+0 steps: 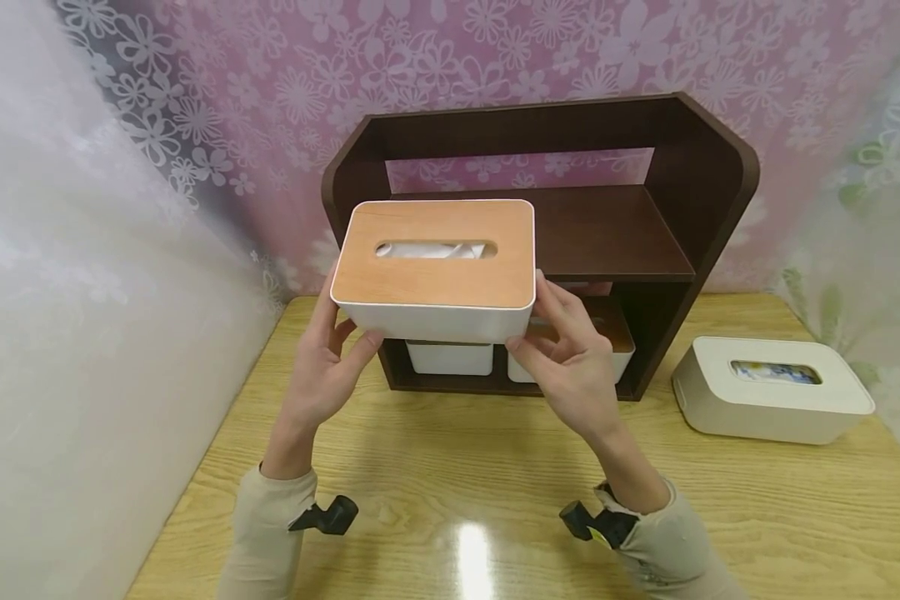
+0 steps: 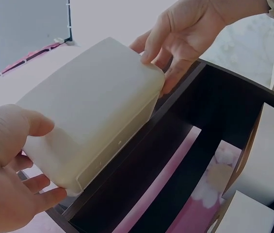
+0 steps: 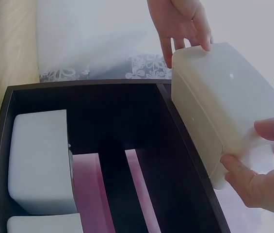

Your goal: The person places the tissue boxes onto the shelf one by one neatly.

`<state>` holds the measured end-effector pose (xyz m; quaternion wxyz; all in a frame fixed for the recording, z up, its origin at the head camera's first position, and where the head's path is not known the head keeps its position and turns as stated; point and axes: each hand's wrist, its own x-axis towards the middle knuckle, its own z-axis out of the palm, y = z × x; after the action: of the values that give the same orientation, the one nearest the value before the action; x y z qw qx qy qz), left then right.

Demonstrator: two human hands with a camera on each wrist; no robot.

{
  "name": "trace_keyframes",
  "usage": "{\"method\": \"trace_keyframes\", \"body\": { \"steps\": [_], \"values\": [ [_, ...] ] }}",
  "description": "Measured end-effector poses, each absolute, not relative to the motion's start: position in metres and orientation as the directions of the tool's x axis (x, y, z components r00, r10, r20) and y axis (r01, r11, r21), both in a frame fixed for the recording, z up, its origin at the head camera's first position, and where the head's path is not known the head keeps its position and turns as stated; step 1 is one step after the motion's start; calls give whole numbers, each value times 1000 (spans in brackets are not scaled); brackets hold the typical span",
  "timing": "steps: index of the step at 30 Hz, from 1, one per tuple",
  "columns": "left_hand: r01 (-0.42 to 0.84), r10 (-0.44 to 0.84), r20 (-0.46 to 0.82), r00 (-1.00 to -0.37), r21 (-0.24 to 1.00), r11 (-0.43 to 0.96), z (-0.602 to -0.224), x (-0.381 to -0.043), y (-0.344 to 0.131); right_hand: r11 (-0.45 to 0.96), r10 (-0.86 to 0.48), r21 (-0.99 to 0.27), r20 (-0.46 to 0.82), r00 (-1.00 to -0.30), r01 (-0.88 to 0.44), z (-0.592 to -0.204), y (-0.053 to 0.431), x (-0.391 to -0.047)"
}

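Observation:
A white tissue box (image 1: 435, 283) with a light wooden lid is held up in front of the dark brown shelf (image 1: 600, 225), about level with its upper board. White tissue shows through the lid's oval slot. My left hand (image 1: 318, 367) grips the box's left end, thumb on the near side. At the opposite end my right hand (image 1: 570, 358) holds it the same way, thumb at the lower front corner. In the left wrist view the box (image 2: 88, 92) overlaps the shelf's edge, its white walls toward the camera.
Two white boxes stand in the lower compartment, a smaller one (image 1: 450, 358) at left and a wood-lidded one (image 1: 622, 365) at right, partly behind my right hand. On the wooden table (image 1: 420, 467), right of the shelf, sits a cream tissue box (image 1: 772, 408). A flowered curtain (image 1: 270, 125) hangs behind.

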<state>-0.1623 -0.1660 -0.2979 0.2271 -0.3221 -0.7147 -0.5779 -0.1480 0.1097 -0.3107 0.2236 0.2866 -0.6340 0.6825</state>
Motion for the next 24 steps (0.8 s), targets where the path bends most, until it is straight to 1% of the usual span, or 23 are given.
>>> {"method": "trace_keyframes", "body": {
  "steps": [8,10,16,24],
  "values": [
    [720,143,706,-693,671,176,-283,-154,-158,-17,-57,-754,656,-753,-656,-307,110,-154],
    [725,117,718,-686,662,190,-286,-157,-159,-8,-49,-755,655,-754,-656,-306,110,-155],
    [711,37,721,-691,670,213,-299,-169,-163,44,-22,-755,654,-756,-654,-303,109,-158],
    [693,-16,714,-700,686,222,-295,-171,-160,68,-27,-745,663,-748,-663,-301,109,-160]
  ]
}}
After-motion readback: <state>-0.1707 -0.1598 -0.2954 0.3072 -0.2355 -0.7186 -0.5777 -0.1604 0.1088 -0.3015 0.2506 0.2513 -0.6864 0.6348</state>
